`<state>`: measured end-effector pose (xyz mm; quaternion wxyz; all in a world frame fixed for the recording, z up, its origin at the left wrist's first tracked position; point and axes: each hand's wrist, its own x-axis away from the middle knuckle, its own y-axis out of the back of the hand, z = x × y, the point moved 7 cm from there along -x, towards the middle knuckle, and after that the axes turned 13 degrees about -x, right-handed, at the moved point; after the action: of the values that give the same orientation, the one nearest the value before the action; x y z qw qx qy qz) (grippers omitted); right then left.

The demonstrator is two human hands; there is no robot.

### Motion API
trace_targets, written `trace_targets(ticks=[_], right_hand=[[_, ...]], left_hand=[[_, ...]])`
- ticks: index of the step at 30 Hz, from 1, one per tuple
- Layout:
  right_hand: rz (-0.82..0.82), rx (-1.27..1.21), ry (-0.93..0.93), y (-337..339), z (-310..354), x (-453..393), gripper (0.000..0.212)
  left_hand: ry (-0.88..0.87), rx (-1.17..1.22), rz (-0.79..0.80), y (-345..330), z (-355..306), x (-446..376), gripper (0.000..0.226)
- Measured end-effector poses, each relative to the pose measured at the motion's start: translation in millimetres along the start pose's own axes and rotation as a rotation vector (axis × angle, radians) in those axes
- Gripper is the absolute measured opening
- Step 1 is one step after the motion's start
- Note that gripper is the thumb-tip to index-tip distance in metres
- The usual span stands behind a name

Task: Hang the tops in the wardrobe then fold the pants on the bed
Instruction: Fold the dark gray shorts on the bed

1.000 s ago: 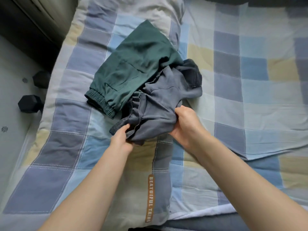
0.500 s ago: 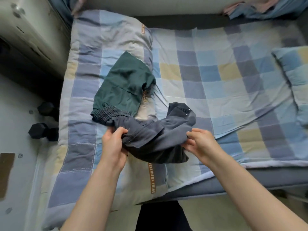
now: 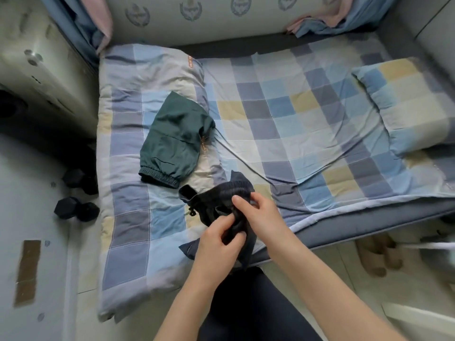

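Folding stage: bed (image 3: 283, 124) bears green pants (image 3: 172, 141), folded, far-left of grip. Grey pants (image 3: 216, 205) bunched at near edge, waistband far, legs trailing near. Right hand (image 3: 261, 212) pinching waistband, left hand (image 3: 219, 239) pinching fabric just below; hands nearly touching.

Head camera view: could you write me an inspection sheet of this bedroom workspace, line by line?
Surface: bed with a checked blue, grey and yellow quilt; matching checked pillow at the right.
Job's things: dark green elastic-cuffed pants lie bunched on the quilt; dark grey drawstring pants are held up at the near edge.
Clutter: black hexagonal dumbbells on the floor to the left; beige slippers beside the bed.
Hands: left hand pinches the grey fabric; right hand grips its waistband.
Cables: nothing seen.
Surroundings: pale cabinet at the left, pink and blue curtains behind.
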<state>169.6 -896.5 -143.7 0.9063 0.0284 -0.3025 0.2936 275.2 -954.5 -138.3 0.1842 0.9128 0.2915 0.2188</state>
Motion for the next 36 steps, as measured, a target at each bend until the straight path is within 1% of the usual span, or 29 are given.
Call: trace_targets(ticks=[1, 3, 4, 6, 7, 8, 9, 10, 12, 14, 16, 17, 18, 20, 22, 24, 27, 28, 29, 30, 31, 32, 33, 35, 36], right_hand=[[-0.008, -0.038, 0.015, 4, 2, 3, 0.006], [-0.016, -0.102, 0.051, 14, 10, 8, 0.011], [-0.010, -0.120, 0.076, 19, 16, 11, 0.013], [0.035, -0.141, 0.129, 28, 29, 19, 0.017], [0.060, -0.146, 0.148, 32, 35, 23, 0.017], [0.089, -0.149, 0.164, 38, 43, 29, 0.017], [0.122, -0.145, 0.174, 43, 49, 33, 0.016], [0.154, -0.148, 0.179, 48, 55, 38, 0.016], [0.211, -0.153, 0.197, 58, 71, 49, 0.017], [0.260, -0.134, 0.232, 69, 88, 60, 0.019], [0.308, -0.076, 0.270, 77, 103, 71, 0.021], [0.315, -0.048, 0.291, 88, 110, 75, 0.022], [0.312, -0.032, 0.307, 97, 117, 77, 0.022], [0.256, -0.022, 0.348, 126, 131, 79, 0.023], [0.155, 0.018, 0.406, 165, 143, 76, 0.023], [0.001, 0.088, 0.461, 207, 151, 69, 0.017], [-0.246, 0.268, 0.528, 270, 165, 58, 0.013], [-0.269, 0.285, 0.525, 289, 172, 56, 0.021], [-0.216, 0.238, 0.512, 303, 178, 53, 0.035], [-0.108, 0.145, 0.470, 308, 180, 48, 0.051], [-0.001, 0.082, 0.414, 318, 181, 44, 0.060], [0.066, 0.086, 0.370, 325, 182, 40, 0.067], [0.082, 0.158, 0.360, 330, 180, 35, 0.072], [0.001, 0.328, 0.394, 353, 180, 24, 0.077], [-0.030, 0.315, 0.398, 357, 180, 20, 0.074]], left_hand=[[0.030, 0.089, 0.045, 2, 0, 3, 0.028], [0.102, 0.251, 0.106, 7, 0, 5, 0.025], [0.134, 0.278, 0.116, 10, 0, 4, 0.025], [0.229, 0.286, 0.070, 20, 7, -4, 0.027], [0.267, 0.270, 0.014, 27, 11, -10, 0.023], [0.266, 0.228, -0.036, 33, 12, -17, 0.016], [0.241, 0.173, -0.054, 38, 11, -24, 0.015], [0.191, 0.102, -0.036, 38, 7, -31, 0.023], [0.047, -0.035, 0.054, 27, -9, -44, 0.043], [-0.140, -0.195, 0.133, 4, -35, -52, 0.055], [-0.296, -0.303, 0.169, -17, -57, -59, 0.050], [-0.313, -0.316, 0.189, -29, -66, -64, 0.043], [-0.288, -0.326, 0.215, -37, -69, -67, 0.036], [-0.227, -0.357, 0.317, -56, -79, -71, 0.022], [-0.219, -0.344, 0.390, -81, -96, -68, 0.023], [-0.255, -0.326, 0.361, -102, -122, -64, 0.025], [-0.279, -0.287, 0.223, -131, -171, -59, 0.031], [-0.283, -0.278, 0.160, -141, -188, -58, 0.032], [-0.284, -0.278, 0.107, -150, -204, -58, 0.031], [-0.283, -0.285, 0.085, -158, -216, -57, 0.028], [-0.281, -0.293, 0.095, -173, -231, -56, 0.025], [-0.276, -0.286, 0.121, -188, -243, -55, 0.022], [-0.274, -0.269, 0.141, -199, -252, -54, 0.020], [-0.254, -0.251, 0.132, -220, -266, -55, 0.018], [-0.243, -0.252, 0.122, -222, -267, -56, 0.018]])
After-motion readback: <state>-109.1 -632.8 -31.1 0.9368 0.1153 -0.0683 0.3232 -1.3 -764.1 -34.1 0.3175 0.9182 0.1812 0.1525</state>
